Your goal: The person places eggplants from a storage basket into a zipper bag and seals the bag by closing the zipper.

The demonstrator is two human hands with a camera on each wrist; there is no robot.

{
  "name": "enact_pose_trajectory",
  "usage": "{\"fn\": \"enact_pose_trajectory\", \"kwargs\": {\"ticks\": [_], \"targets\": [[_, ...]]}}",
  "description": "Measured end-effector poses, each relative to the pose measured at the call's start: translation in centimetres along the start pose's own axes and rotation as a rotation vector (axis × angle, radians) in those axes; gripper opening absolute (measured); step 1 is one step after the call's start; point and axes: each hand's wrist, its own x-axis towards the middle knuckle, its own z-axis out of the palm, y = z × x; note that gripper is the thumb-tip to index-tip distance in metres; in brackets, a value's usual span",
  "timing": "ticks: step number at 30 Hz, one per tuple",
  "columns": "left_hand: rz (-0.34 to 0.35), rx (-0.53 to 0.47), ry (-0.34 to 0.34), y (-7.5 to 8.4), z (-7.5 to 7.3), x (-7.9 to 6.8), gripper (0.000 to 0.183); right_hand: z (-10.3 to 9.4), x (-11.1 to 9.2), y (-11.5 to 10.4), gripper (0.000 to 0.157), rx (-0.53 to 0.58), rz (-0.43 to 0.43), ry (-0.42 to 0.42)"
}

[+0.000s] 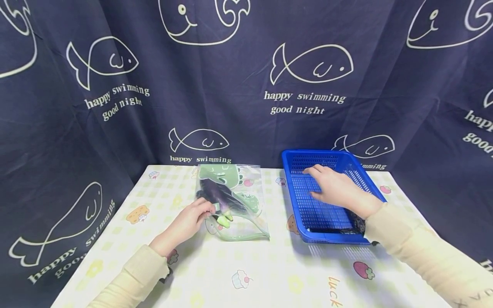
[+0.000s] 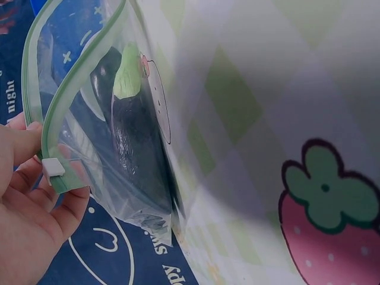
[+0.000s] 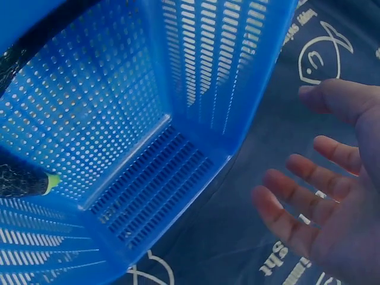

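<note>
Okay, I see left hand (image 1: 188,219) pinching one bag (image 1: 248,204), two eggplants (image 2: 133,139) inside; right hand (image 1: 336,186) wide over one basket (image 1: 320,212), right.

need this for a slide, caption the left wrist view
Left hand holding a gaping, green-rimmed clear plastic bag beside its white plastic slider, with long dark purple eggplants inside.

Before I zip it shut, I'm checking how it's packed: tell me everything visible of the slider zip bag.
The slider zip bag is clear, seemingly plastic, with green prints, a green zip strip and a white slider at one end. It lies on the checked tablecloth, left of the blue basket, its near-side mouth gaping. At least two eggplants lie inside, stems toward the opening. The left grip pinches it near the slider.
</note>
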Motion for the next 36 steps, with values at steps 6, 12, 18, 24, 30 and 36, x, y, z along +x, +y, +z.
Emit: {"fn": "enact_pose_trajectory", "kwargs": {"ticks": [6,12,18,24,30,36], "targets": [[-0.005,-0.001,-0.003,0.0,0.0,0.1,0.019,0.0,0.2,1.5,0.057,0.086,0.099,-0.078],[-0.001,-0.003,-0.001,0.1,0.0,0.0,0.018,0.4,0.5,2.8,0.059,0.155,0.182,-0.131],[-0.006,-0.001,-0.006,0.0,0.1,0.0,0.015,0.8,0.7,4.0,0.058,0.205,0.217,-0.151],[-0.012,-0.003,-0.004,-0.1,0.2,0.0,0.017,1.5,1.0,5.6,0.055,0.231,0.205,-0.185],[-0.011,-0.006,-0.008,-0.2,0.2,-0.1,0.018,2.1,0.7,7.4,0.058,0.259,0.259,-0.278],[-0.003,-0.015,-0.008,-0.3,0.1,0.0,0.018,2.1,0.2,8.4,0.065,0.371,0.412,-0.399]]}}
